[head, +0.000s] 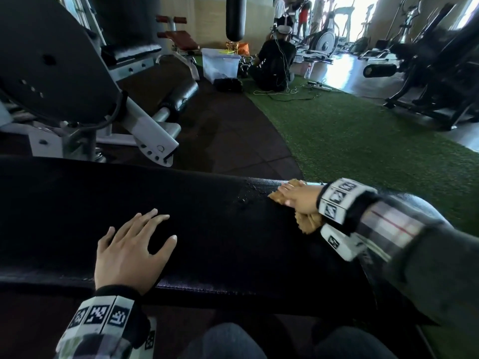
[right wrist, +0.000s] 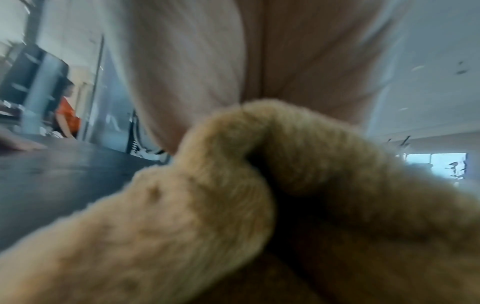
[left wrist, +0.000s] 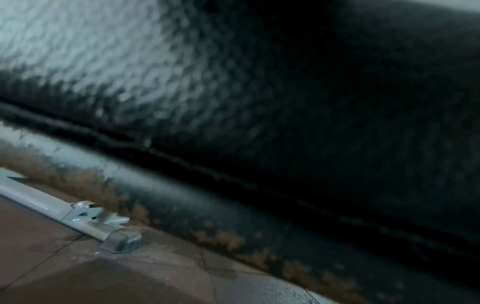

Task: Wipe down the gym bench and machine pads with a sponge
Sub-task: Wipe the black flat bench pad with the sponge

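- The black padded bench (head: 220, 229) is spanned across the foreground, with droplets seen on it beside the cloth.
- The left hand (head: 129, 250) is laid flat on the pad, fingers spread, well apart from the cloth.
- The tan fuzzy cloth (head: 308, 221) is pressed onto the bench's far right part under the right hand (head: 298, 200), fingers extended over it.
- A clear plastic bin (head: 220, 64) is seen on the floor beyond; its contents cannot be told.
- Green turf (head: 363, 141) is laid to the right.

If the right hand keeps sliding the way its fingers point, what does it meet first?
Only bare black bench pad: the right hand, pressing the tan cloth, points left along it past some droplets. The left hand seems nearer the front edge.
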Available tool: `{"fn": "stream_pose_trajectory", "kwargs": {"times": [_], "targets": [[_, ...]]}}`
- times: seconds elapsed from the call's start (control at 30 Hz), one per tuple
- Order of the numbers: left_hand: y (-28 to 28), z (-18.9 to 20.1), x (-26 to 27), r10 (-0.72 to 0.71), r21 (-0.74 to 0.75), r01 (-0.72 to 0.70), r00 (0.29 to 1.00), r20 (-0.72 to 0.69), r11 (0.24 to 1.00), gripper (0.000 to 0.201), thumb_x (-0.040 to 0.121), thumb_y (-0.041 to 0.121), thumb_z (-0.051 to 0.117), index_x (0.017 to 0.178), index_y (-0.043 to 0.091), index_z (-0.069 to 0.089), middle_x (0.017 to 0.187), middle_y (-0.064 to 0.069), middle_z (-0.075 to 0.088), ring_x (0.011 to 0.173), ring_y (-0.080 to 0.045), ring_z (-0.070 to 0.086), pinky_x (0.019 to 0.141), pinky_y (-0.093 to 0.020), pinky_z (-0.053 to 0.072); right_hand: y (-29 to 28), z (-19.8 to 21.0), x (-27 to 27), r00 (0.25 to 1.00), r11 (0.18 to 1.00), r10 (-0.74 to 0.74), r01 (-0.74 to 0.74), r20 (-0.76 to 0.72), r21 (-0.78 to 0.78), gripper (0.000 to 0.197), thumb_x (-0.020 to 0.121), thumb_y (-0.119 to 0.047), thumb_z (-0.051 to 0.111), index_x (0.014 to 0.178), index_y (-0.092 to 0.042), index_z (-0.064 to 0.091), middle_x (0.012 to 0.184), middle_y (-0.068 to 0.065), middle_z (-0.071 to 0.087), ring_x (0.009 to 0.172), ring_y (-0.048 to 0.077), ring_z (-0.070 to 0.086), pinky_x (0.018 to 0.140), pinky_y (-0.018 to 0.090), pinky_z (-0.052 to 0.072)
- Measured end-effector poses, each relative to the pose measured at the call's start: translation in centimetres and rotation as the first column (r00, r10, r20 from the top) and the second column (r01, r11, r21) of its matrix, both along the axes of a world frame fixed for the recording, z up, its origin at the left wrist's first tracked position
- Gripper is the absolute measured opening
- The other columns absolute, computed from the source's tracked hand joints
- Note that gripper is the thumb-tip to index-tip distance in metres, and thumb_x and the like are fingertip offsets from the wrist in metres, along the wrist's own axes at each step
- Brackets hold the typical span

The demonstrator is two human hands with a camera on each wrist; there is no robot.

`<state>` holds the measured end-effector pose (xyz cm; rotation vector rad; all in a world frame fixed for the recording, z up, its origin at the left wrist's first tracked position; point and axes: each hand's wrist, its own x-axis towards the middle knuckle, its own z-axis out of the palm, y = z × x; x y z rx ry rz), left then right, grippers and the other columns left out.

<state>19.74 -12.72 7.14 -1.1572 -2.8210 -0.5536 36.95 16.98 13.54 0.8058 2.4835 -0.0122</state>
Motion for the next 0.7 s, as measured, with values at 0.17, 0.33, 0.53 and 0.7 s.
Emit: {"fn": "stream_pose_trajectory", "kwargs": {"times": [0.17, 0.33, 0.53, 0.7], "targets": [[0.0, 0.1, 0.0, 0.008, 0.001, -0.008, 1.000, 0.001, 1.000, 0.055, 0.086, 0.067, 0.034, 0.137, 0.048, 0.041, 0.149, 0.029, 0.031, 0.143, 0.003, 0.017, 0.120, -0.037, 0.009, -0.4, -0.3, -5.7, 0.997, 0.992, 0.065, -0.061, -0.031, 0.108, 0.052, 0.102, -0.024, 0.030, 0.147, -0.004, 0.014, 0.156, 0.012, 0.009, 0.140, 0.034, 0.018, 0.113, 0.042, 0.019], [0.0, -0.2, -0.2, 0.000, -0.003, 0.000, 1.000, -0.012, 1.000, 0.070, 0.077, 0.074, 0.015, 0.138, 0.049, 0.040, 0.149, 0.029, 0.031, 0.143, 0.004, 0.016, 0.119, -0.036, 0.008, -1.7, -1.4, -4.5, 0.976, 0.973, 0.217, -0.214, 0.026, -0.085, 0.058, 0.102, -0.019, 0.027, 0.148, -0.005, -0.005, 0.155, 0.011, -0.015, 0.142, 0.036, -0.010, 0.116, 0.049, -0.002], [0.1, -0.3, -0.1, 0.005, 0.009, -0.005, 1.000, -0.007, 1.000, 0.069, 0.077, 0.073, 0.017, 0.137, 0.049, 0.041, 0.149, 0.028, 0.031, 0.143, 0.004, 0.017, 0.119, -0.037, 0.008, 1.0, -0.7, -0.8, 0.996, 0.995, 0.068, -0.064, 0.057, -0.076, 0.057, 0.103, -0.019, 0.026, 0.148, -0.009, -0.007, 0.156, 0.008, -0.015, 0.144, 0.028, -0.010, 0.117, 0.043, -0.003], [0.2, -0.4, -0.2, 0.005, 0.003, -0.005, 1.000, -0.016, 1.000, 0.072, 0.076, 0.074, 0.015, 0.138, 0.048, 0.040, 0.149, 0.029, 0.030, 0.143, 0.004, 0.016, 0.120, -0.037, 0.008, 0.4, 0.1, -4.3, 1.000, 0.992, 0.009, -0.009, 0.003, 0.124, 0.050, 0.101, -0.017, 0.032, 0.146, -0.003, 0.015, 0.156, 0.013, 0.009, 0.139, 0.034, 0.022, 0.112, 0.039, 0.021]]}}
